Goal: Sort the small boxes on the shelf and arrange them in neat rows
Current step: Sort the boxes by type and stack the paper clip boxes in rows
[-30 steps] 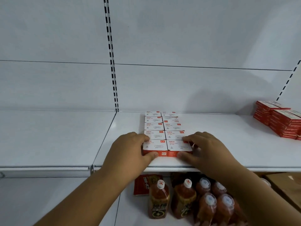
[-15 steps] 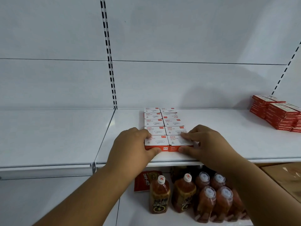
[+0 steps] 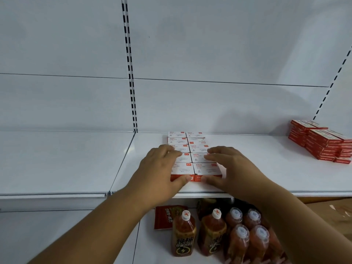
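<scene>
Small white boxes with red fronts (image 3: pixel 196 149) lie in two neat columns running from the back wall toward the front of the white shelf (image 3: pixel 257 168). My left hand (image 3: pixel 162 168) rests against the left side of the front boxes, fingers laid over their tops and thumb pressing the red front face. My right hand (image 3: pixel 228 166) mirrors it on the right side, fingers stretched over the second row and thumb against the front. The front right box (image 3: pixel 206 169) shows between my hands.
A stack of red boxes (image 3: pixel 322 143) sits at the shelf's far right. On the lower shelf stand several bottles of reddish drink (image 3: pixel 224 231) and a red packet (image 3: pixel 167 216). A slotted upright (image 3: pixel 130 73) divides the back wall. Brown cardboard (image 3: pixel 333 208) lies at lower right.
Both hands' fingers have straightened and reached farther back over the boxes, while the thumbs stay on the front faces. The view has shifted slightly.
</scene>
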Tool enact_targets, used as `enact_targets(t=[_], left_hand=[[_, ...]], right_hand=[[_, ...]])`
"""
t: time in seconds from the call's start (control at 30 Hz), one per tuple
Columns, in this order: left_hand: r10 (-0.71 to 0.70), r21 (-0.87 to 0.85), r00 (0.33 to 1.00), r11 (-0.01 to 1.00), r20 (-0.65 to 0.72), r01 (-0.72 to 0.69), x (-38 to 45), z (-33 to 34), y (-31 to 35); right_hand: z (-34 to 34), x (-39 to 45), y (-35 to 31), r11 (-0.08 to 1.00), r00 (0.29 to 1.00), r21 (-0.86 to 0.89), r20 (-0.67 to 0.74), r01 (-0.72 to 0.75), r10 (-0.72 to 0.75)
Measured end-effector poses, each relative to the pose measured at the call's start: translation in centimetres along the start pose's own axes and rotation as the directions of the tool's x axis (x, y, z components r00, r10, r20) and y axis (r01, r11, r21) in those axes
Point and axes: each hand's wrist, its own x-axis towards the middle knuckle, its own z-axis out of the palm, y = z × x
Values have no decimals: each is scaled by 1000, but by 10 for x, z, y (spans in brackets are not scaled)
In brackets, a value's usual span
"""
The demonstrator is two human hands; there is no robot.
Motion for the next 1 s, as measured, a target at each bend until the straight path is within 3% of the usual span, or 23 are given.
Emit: enact_targets(t=[0.4,0.57,0.7,0.87,1.0], left_hand=[[22,-37,999,999,27,-21,7,2,-3],[-182,-68,983,981,-29,180,7,-12,-17],[-247,7,962,969,115,248,18,-13,-28],[-224,114,939,973,263,200,44,-15,-25],[-224,97,918,974,327,204,51,-11,-23]], right_hand=[[2,10,4,999,998,34,53,22,-24],[-3,4,18,948,963,222,-92,-229,254],[1,12,22,899,916,176,54,-400,397],[-5,38,16,910,885,37,252,-413,391],[-3,48,16,926,875,-94,306,-365,376]])
